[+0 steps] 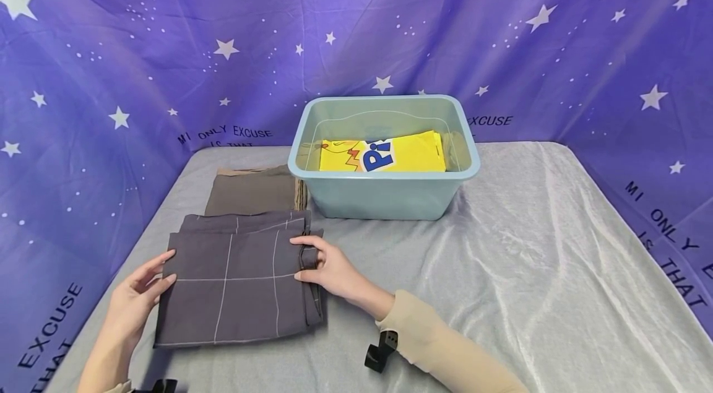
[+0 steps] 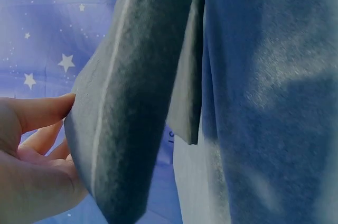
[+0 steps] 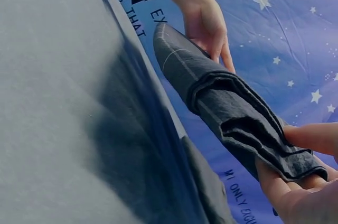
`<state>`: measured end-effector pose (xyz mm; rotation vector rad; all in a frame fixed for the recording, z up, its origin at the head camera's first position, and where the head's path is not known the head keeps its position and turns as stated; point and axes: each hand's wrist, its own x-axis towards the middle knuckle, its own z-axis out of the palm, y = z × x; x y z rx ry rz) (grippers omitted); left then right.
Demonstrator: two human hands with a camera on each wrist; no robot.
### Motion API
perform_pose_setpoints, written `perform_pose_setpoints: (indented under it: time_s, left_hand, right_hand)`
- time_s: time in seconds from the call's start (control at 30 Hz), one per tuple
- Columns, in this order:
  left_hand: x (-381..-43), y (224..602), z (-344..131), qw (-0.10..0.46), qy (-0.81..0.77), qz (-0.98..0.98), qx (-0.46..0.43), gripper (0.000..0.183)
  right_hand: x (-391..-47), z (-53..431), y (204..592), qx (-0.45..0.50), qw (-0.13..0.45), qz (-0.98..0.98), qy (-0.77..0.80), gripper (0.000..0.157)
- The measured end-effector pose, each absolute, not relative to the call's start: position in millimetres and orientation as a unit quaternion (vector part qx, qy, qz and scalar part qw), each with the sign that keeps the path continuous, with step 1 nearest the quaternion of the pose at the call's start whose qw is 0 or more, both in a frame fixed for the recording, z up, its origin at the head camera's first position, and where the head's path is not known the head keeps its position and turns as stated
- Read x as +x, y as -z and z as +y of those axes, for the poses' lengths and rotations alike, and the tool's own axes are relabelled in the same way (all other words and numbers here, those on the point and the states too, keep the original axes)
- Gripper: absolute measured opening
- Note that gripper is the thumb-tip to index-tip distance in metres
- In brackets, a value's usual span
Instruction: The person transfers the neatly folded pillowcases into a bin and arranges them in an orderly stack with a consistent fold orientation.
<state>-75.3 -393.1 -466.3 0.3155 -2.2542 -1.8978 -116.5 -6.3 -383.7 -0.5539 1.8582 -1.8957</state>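
A folded dark grey cloth with a white grid of lines (image 1: 245, 294) is held between my two hands. At its left edge my left hand (image 1: 133, 297) pinches the fabric between thumb and fingers. My right hand (image 1: 331, 266) grips the layered right edge, thumb on one face and fingers on the other. The right wrist view shows the cloth's several folds (image 3: 237, 113) side-on, raised off the table. Behind it lies a folded brown cloth (image 1: 250, 192), partly covered from my view by the grey one.
A light blue plastic bin (image 1: 384, 198) stands at the back middle of the table, with a yellow printed cloth (image 1: 418, 151) folded inside. Grey velvety fabric (image 1: 529, 269) covers the table. Purple star-patterned curtains (image 1: 334, 21) hang behind and at both sides.
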Motion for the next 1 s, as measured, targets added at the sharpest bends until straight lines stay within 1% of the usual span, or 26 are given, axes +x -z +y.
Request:
perform_pose_setpoints:
  time_s: [0.23, 0.5, 0.8, 0.87, 0.93, 1.0]
  left_hand:
    - [-80, 470, -394, 0.099, 0.655, -0.742, 0.103, 0.054]
    - [-80, 471, -397, 0.094, 0.679, -0.723, 0.089, 0.055]
    - [-79, 465, -396, 0.091, 0.683, -0.720, 0.084, 0.055]
    - [-80, 464, -396, 0.095, 0.688, -0.716, 0.073, 0.055]
    - [-79, 457, -393, 0.087, 0.704, -0.703, 0.041, 0.053]
    - [-80, 458, -393, 0.093, 0.714, -0.694, 0.025, 0.054]
  right_hand:
    - [-124, -5, 390, -0.213, 0.194, 0.689, 0.665, 0.056]
    - [-115, 7, 351, -0.223, 0.192, 0.694, 0.658, 0.052]
    - [-117, 17, 332, -0.247, 0.179, 0.700, 0.646, 0.051]
    - [-117, 19, 329, -0.253, 0.174, 0.702, 0.642, 0.051]
    - [-117, 21, 326, -0.257, 0.171, 0.704, 0.639, 0.051]
    - [-117, 24, 322, -0.259, 0.169, 0.707, 0.636, 0.050]
